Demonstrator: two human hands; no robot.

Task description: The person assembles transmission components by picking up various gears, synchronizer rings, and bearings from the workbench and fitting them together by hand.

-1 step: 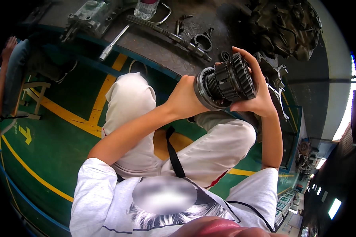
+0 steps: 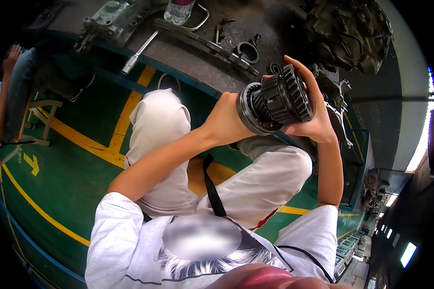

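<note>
We grasp a dark gear cluster (image 2: pixel 277 98) right of frame centre, left hand (image 2: pixel 226 123) and right hand (image 2: pixel 313 120) clasping it, above a green floor (image 2: pixel 67 192) with yellow lines (image 2: pixel 89 144); parts litter the grey workbench (image 2: pixel 188 45) along the top.

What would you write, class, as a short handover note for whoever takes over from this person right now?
Left hand: grips the ringed end of the gear cluster.
Right hand: cradles the toothed end, fingers over the top.
The cluster is held up above the lap, clear of the floor.
Loose shaft, ring and socket wrench lie on the grey mat ahead.
Done: cluster lifted in hand. Left: not yet set down or fitted anywhere.
</note>
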